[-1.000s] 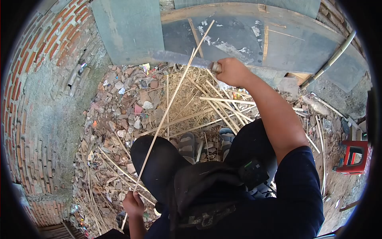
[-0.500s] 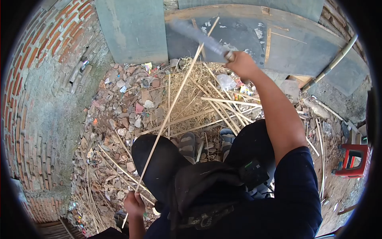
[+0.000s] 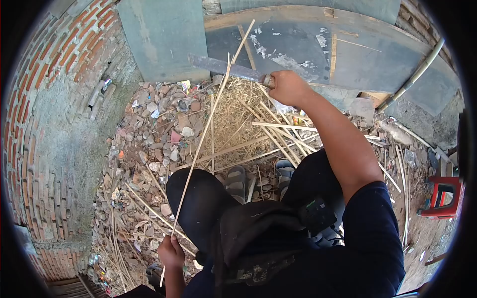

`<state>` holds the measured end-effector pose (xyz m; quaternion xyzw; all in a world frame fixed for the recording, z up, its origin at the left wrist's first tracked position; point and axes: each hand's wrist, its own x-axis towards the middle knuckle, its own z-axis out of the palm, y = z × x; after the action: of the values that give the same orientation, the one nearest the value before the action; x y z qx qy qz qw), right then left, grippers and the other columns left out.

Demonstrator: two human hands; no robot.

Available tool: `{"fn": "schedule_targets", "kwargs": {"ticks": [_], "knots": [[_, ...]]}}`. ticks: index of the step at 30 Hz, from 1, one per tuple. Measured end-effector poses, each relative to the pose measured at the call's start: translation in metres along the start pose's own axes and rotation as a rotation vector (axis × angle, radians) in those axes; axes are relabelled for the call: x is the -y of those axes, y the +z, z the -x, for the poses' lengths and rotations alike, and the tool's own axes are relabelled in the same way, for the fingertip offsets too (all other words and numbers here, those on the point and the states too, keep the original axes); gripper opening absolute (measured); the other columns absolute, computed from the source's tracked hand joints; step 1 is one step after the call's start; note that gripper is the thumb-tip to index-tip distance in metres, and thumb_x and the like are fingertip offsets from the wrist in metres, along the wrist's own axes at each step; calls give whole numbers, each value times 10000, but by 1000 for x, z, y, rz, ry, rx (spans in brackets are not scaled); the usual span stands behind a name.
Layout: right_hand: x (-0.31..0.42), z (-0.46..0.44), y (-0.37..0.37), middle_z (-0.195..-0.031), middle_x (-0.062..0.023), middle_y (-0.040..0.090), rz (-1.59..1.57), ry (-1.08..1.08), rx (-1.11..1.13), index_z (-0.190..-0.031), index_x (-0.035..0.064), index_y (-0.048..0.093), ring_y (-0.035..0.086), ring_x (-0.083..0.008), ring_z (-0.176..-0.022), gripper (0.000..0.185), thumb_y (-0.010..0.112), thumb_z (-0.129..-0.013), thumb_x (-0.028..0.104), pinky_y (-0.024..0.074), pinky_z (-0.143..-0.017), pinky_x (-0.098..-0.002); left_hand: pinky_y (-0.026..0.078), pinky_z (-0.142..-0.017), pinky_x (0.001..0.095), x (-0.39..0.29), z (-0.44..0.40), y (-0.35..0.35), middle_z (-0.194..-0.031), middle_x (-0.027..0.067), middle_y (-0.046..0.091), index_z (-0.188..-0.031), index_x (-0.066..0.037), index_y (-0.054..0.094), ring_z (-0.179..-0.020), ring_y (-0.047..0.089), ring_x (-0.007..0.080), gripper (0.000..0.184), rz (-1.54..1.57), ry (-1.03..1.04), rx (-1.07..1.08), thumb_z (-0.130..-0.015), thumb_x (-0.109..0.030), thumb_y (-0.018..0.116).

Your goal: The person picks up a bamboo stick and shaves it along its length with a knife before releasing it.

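A long thin bamboo strip (image 3: 198,146) runs up from my left hand (image 3: 171,252), across my left knee, toward the grey panels. My left hand is closed around its lower end. My right hand (image 3: 289,89) grips the handle of a long-bladed machete (image 3: 226,67), the blade pointing left. The blade crosses the strip near its upper part, where a thin sliver stands apart from the strip. Beneath it lies a heap of pale shavings (image 3: 238,119).
Cut strips (image 3: 283,130) lie scattered before my feet, and more at the left and right. Rubble (image 3: 164,124) covers the ground. A brick wall (image 3: 44,149) stands left, grey panels (image 3: 278,44) ahead, a red stool (image 3: 441,197) at right.
The machete blade has come down and left from its raised position onto the strip. The strip's upper end has swung left. My left hand still holds the lower end.
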<state>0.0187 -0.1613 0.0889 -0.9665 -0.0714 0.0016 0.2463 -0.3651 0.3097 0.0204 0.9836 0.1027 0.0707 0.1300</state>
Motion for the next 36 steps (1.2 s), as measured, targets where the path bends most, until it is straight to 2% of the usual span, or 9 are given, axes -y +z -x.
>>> {"fn": "schedule_targets", "kwargs": {"ticks": [4, 7, 11, 15, 24, 27, 30, 34, 36], "knots": [[-6, 3, -3, -835, -175, 697, -217, 156, 325, -949, -19, 667, 691, -314, -779, 325, 750, -762, 233, 549, -731, -436, 410, -523, 524, 1, 3, -11, -598, 226, 548, -758, -32, 521, -577, 565, 472, 367, -1, -3, 13, -1042, -263, 493], [-18, 4, -3, -808, -144, 671, -676, 201, 618, -927, -23, 651, 664, -274, -755, 337, 769, -761, 246, 531, -698, -427, 414, -527, 521, 1, -3, -18, -598, 222, 542, -758, -30, 522, -579, 563, 469, 378, 1, 13, 37, -1046, -273, 493], [-10, 5, -6, -904, -208, 719, -217, 89, 72, -999, -8, 680, 710, -343, -838, 388, 783, -754, 274, 551, -780, -444, 413, -529, 522, 4, -4, -10, -603, 219, 541, -757, -31, 518, -580, 560, 470, 382, 25, 16, 26, -1048, -275, 484], [-13, 5, -13, -999, -225, 727, -41, 60, -82, -1034, 20, 708, 704, -382, -947, 338, 709, -769, 231, 555, -864, -467, 415, -529, 524, 7, -1, -6, -604, 217, 543, -762, -34, 519, -582, 563, 468, 379, 21, 15, 4, -1048, -279, 478], [-5, 5, -3, -987, -215, 730, 53, -8, -9, -1045, 48, 712, 704, -381, -937, 321, 696, -776, 222, 563, -856, -464, 414, -518, 522, 9, 0, -6, -610, 213, 552, -770, -40, 527, -570, 564, 467, 377, -24, 3, -10, -1048, -289, 476], [-15, 4, -10, -996, -212, 732, -75, 55, 36, -1067, 60, 712, 707, -374, -936, 323, 692, -786, 218, 563, -859, -457, 408, -539, 529, 8, 0, -9, -626, 223, 555, -789, -28, 530, -597, 568, 473, 400, -40, 0, -1, -1062, -310, 452], [-18, 0, -25, -1004, -210, 732, -239, 272, 5, -1094, 64, 714, 709, -365, -931, 348, 700, -778, 209, 561, -863, -456, 410, -527, 526, 7, 0, -5, -619, 219, 554, -783, -31, 530, -584, 566, 469, 379, -38, 41, -25, -1050, -294, 470], [-20, 9, -3, -871, -225, 718, 47, -95, -24, -1061, 13, 705, 704, -370, -814, 364, 737, -751, 202, 543, -762, -439, 410, -515, 529, 4, -4, -9, -614, 216, 555, -777, -32, 529, -574, 560, 473, 357, -26, 23, -6, -1039, -272, 489], [-18, 12, -15, -970, -231, 720, -40, 2, 55, -1107, 30, 708, 700, -375, -917, 395, 711, -739, 172, 546, -841, -449, 410, -534, 522, 4, -5, -12, -607, 209, 540, -774, -30, 523, -577, 555, 465, 388, -39, 39, 12, -1057, -290, 464]]}}
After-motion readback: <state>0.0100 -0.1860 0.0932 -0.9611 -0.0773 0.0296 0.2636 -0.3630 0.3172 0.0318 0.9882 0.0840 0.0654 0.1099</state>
